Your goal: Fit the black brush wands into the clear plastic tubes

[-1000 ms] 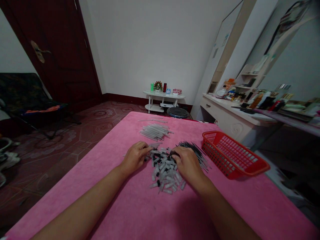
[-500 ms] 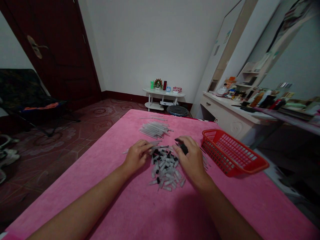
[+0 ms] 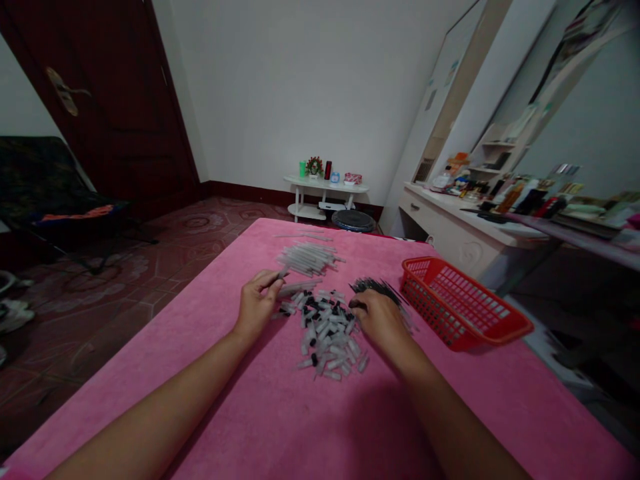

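My left hand (image 3: 256,305) is closed in a pinch at the left of the table, with a thin grey-and-dark stick (image 3: 283,273) between thumb and fingers. Just right of it spreads a pile of small translucent caps (image 3: 334,347), mixed with small black pieces (image 3: 314,305). My right hand (image 3: 383,319) is closed at the pile's right side, its fingertips together around something dark that I cannot make out. Thin black sticks (image 3: 376,287) lie just beyond it. Farther back is a heap of pale grey tubes (image 3: 307,257), with a few looser tubes (image 3: 303,287) nearer the left hand.
A red plastic basket (image 3: 460,303) stands at the right on the pink cloth (image 3: 240,407). Beyond the table are a low white stand (image 3: 325,183) and a round dark lid-like thing (image 3: 353,220). A dressing table (image 3: 450,213) with bottles is at the right, a folding chair (image 3: 55,193) at the left.
My left hand has moved left and away from the pile, lifting the thin stick. My right hand's fingers have closed and turned downward, uncovering the black sticks behind it.
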Demonstrator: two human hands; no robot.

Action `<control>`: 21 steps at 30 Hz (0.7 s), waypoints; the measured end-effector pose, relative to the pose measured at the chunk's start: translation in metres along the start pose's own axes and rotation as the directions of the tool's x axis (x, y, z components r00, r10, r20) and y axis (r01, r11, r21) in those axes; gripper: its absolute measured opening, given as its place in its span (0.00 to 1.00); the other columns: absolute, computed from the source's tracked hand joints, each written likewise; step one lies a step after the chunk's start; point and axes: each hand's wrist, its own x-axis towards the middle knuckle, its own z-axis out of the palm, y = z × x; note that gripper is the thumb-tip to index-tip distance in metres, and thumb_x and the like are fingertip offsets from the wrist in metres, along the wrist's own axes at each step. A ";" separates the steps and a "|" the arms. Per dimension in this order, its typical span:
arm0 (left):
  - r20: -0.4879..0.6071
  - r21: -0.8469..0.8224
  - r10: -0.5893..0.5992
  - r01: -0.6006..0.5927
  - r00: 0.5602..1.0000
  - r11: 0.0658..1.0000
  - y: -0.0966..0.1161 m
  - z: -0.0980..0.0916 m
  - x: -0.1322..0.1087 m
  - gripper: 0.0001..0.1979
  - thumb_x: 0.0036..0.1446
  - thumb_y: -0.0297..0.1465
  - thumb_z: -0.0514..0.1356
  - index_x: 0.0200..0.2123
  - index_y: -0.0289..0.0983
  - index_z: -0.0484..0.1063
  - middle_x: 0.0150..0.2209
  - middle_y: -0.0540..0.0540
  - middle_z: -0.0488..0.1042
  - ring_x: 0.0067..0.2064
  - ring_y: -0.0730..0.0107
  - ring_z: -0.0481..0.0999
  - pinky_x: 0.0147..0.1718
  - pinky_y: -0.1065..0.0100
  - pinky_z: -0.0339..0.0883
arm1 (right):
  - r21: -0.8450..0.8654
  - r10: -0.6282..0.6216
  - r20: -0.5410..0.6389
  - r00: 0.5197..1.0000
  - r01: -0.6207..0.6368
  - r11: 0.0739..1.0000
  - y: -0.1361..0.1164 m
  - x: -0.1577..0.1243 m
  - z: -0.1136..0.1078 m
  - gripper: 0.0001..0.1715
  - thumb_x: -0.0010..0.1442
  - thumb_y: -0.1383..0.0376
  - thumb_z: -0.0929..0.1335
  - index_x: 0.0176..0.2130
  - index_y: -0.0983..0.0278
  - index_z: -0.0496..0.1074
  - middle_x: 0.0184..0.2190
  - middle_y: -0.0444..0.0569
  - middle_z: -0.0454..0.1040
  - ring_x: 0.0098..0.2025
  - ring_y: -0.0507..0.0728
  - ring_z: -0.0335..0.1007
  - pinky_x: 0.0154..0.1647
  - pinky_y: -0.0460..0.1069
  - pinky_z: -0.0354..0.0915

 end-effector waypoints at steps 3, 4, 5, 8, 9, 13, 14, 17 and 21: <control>0.052 0.026 0.042 -0.043 0.998 0.999 0.003 0.001 -0.001 0.12 0.58 0.31 0.55 0.41 0.35 0.76 0.33 0.46 0.74 0.37 0.68 0.72 0.37 0.68 0.65 | -0.057 -0.002 0.038 0.999 0.004 0.998 0.003 0.000 0.007 0.13 0.56 0.67 0.66 0.40 0.59 0.78 0.37 0.50 0.76 0.41 0.56 0.71 0.40 0.47 0.58; 0.063 0.032 0.051 -0.053 0.997 0.998 0.003 0.001 -0.001 0.12 0.58 0.31 0.55 0.41 0.35 0.76 0.33 0.46 0.74 0.36 0.68 0.72 0.37 0.68 0.65 | -0.071 0.000 0.049 0.999 0.003 0.997 0.004 0.000 0.008 0.13 0.57 0.67 0.66 0.41 0.58 0.78 0.38 0.50 0.76 0.41 0.56 0.72 0.40 0.47 0.58; 0.071 0.038 0.059 -0.062 0.996 0.997 0.003 0.001 -0.001 0.12 0.58 0.31 0.55 0.41 0.35 0.76 0.33 0.46 0.74 0.36 0.69 0.71 0.37 0.68 0.65 | -0.084 0.002 0.058 0.998 0.003 0.996 0.005 0.000 0.010 0.13 0.57 0.66 0.66 0.42 0.58 0.77 0.38 0.50 0.76 0.41 0.57 0.72 0.40 0.47 0.58; 0.094 0.059 0.083 -0.089 0.992 0.994 0.002 0.002 -0.003 0.12 0.58 0.30 0.55 0.40 0.35 0.76 0.33 0.45 0.73 0.36 0.69 0.71 0.37 0.68 0.65 | -0.115 -0.004 0.079 0.997 0.013 0.993 0.007 0.000 0.012 0.13 0.57 0.65 0.67 0.42 0.57 0.77 0.37 0.50 0.76 0.40 0.56 0.72 0.39 0.48 0.58; 0.112 0.068 0.092 -0.100 0.989 0.993 0.002 0.002 -0.003 0.11 0.58 0.31 0.55 0.40 0.35 0.76 0.33 0.45 0.73 0.37 0.68 0.71 0.37 0.68 0.65 | -0.121 -0.010 0.080 0.997 0.019 0.993 0.007 -0.001 0.012 0.12 0.56 0.65 0.67 0.41 0.57 0.77 0.37 0.49 0.76 0.40 0.56 0.72 0.38 0.48 0.58; 0.204 0.135 0.155 -0.184 0.967 0.974 -0.001 0.003 -0.005 0.11 0.60 0.32 0.54 0.39 0.36 0.76 0.32 0.45 0.72 0.36 0.68 0.70 0.35 0.68 0.64 | -0.109 -0.015 0.053 0.998 0.021 0.994 0.005 -0.002 0.011 0.09 0.54 0.67 0.67 0.36 0.60 0.78 0.35 0.49 0.76 0.38 0.57 0.72 0.37 0.48 0.58; 0.225 0.161 0.180 -0.218 0.958 0.963 -0.002 0.003 -0.005 0.11 0.60 0.32 0.54 0.39 0.36 0.76 0.31 0.45 0.71 0.36 0.68 0.70 0.35 0.67 0.64 | -0.088 -0.012 0.039 0.999 0.015 0.996 0.005 -0.001 0.010 0.08 0.53 0.67 0.68 0.34 0.61 0.77 0.34 0.49 0.76 0.38 0.57 0.72 0.37 0.48 0.58; 0.287 0.229 0.247 -0.317 0.926 0.920 -0.002 0.003 -0.006 0.12 0.60 0.31 0.54 0.41 0.36 0.75 0.32 0.44 0.71 0.37 0.67 0.69 0.36 0.67 0.64 | 0.072 0.025 -0.017 1.000 -0.023 0.997 0.002 0.000 0.010 0.06 0.51 0.68 0.68 0.32 0.62 0.76 0.32 0.48 0.77 0.35 0.56 0.72 0.35 0.47 0.59; 0.383 0.258 0.267 -0.380 0.884 0.888 0.001 0.004 -0.007 0.13 0.59 0.28 0.54 0.44 0.38 0.74 0.35 0.44 0.72 0.38 0.66 0.69 0.37 0.66 0.64 | 0.445 0.054 -0.080 0.995 -0.013 0.895 -0.010 0.001 0.011 0.05 0.51 0.69 0.67 0.32 0.64 0.74 0.27 0.46 0.76 0.30 0.53 0.72 0.31 0.45 0.61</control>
